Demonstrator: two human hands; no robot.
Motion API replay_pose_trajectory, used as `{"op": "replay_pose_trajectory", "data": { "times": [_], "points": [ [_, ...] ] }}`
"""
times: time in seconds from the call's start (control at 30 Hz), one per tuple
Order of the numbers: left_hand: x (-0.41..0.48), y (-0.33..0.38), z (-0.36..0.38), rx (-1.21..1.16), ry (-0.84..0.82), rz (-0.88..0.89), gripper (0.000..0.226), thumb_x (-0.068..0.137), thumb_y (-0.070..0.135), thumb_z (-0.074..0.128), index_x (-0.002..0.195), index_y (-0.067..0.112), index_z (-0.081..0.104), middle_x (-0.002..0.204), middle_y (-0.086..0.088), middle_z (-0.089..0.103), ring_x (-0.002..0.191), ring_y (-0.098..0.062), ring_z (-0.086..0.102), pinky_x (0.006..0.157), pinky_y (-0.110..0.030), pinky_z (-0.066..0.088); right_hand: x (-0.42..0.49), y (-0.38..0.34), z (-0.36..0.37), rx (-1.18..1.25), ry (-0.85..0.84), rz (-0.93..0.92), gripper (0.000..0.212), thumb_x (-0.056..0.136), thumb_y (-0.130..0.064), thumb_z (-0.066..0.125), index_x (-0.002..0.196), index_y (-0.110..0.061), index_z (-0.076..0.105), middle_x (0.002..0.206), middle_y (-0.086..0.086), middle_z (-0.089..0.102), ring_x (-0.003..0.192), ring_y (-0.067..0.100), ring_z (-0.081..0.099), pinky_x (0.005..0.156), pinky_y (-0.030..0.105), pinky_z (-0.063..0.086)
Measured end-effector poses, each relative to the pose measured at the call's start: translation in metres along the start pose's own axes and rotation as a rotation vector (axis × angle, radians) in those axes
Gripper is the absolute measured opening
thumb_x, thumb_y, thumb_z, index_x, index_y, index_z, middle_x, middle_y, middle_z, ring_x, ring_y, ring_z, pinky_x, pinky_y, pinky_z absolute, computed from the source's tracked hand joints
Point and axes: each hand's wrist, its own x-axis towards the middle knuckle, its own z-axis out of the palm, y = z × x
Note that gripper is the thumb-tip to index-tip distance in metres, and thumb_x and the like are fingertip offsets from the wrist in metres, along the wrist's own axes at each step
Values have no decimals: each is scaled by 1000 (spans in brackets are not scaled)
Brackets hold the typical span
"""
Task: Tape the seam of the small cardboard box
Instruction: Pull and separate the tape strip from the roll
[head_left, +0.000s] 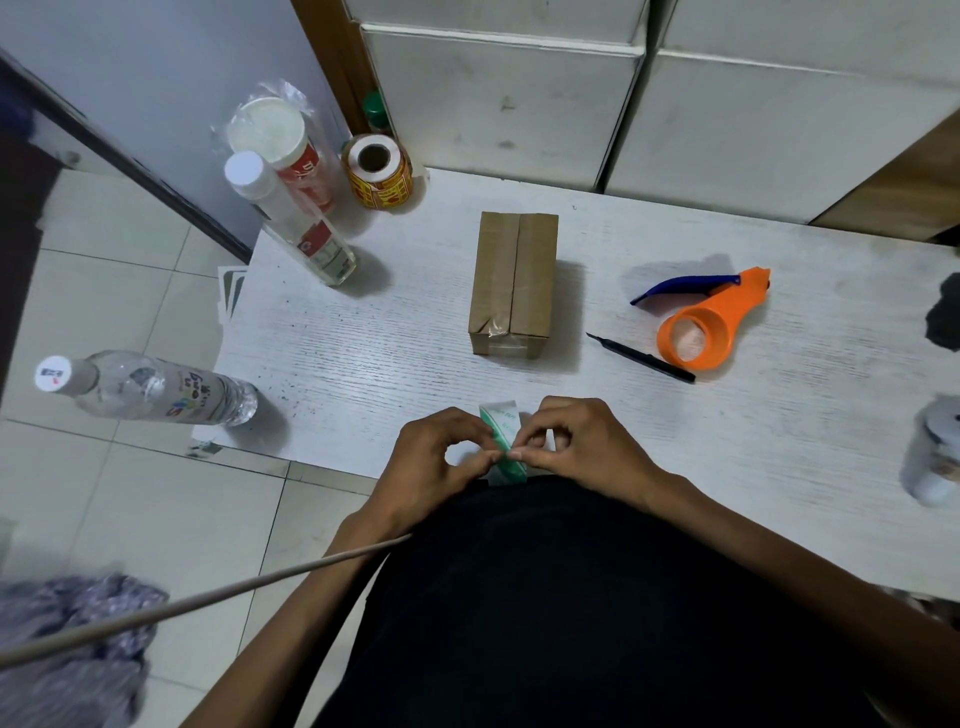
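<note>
The small brown cardboard box (514, 283) stands in the middle of the white table (363, 332), its top seam running toward me, with clear tape showing at its near end. At the table's near edge, my left hand (436, 457) and my right hand (582, 441) pinch a tape roll with a white and green wrapper (501, 423) between thumbs and forefingers. An orange tape dispenser with a blue handle (711, 319) lies to the right of the box, holding no visible roll.
A black pen-like tool (641, 358) lies beside the dispenser. At the back left stand a sticker roll (378, 171), a clear bottle (296, 223) and a wrapped cup (283, 143). A plastic water bottle (150, 389) stands at the left edge. White boxes (498, 98) stack behind.
</note>
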Motion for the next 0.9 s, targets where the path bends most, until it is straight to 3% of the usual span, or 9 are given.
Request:
{"op": "replay_pose_trajectory", "data": {
  "times": [0.23,0.4,0.6,0.8,0.9],
  "points": [
    [-1,6,3,-12,14,-61,9,83,30,78,87,22,76,93,11,66,91,-6,64,78,-31,59,2,-1,2,151,-13,168,11,77,-23,82,78,-13,77,71,-6,69,57,-6,57,56,7,36],
    [-2,10,7,-40,62,-111,6,85,26,77,85,20,75,91,6,63,89,-6,63,78,-21,58,2,5,6,276,-49,320,13,76,-29,81,73,-18,77,74,-5,75,75,3,67,72,19,46],
    [0,10,12,-44,95,-131,6,83,20,79,81,18,74,89,2,64,87,-5,64,76,-11,55,2,0,4,397,-65,426,20,79,-22,80,79,-3,76,63,-6,72,46,-4,57,49,16,44],
    [1,9,14,-21,107,-102,7,83,14,78,80,12,72,88,2,61,84,8,62,74,-3,49,9,-3,6,375,-45,493,17,74,-20,83,70,-6,75,71,11,75,42,5,51,49,17,45],
    [1,6,16,10,109,-70,7,83,10,77,80,9,71,89,-2,61,83,3,62,76,-4,50,11,-2,8,353,-30,497,19,72,-18,84,68,-5,71,68,11,73,42,7,55,51,20,48]
  ]
}}
